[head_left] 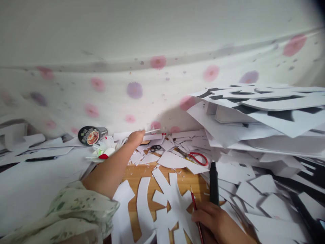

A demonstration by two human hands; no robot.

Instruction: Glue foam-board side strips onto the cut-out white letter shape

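My left hand (136, 138) reaches to the back of the wooden table, its fingers closed on a thin white paper piece (153, 130). A red pencil (194, 202), tip pointing away from me, is held in my right hand (215, 218) at the front right. Cut white paper shapes (144, 196) lie on the wood between my arms, some curved and some straight, several overlapping. Behind them are red-handled scissors (198, 158), and small black-handled scissors (155, 148) rest among paper scraps near my left hand.
A tall stack of cut white sheets (254, 135) leans over the right side. Beside my right hand stands a long black object (213, 183). At the back left, a dark round tub (88, 135) lies on its side. A black pen (42, 158) rests on white sheets (38, 189).
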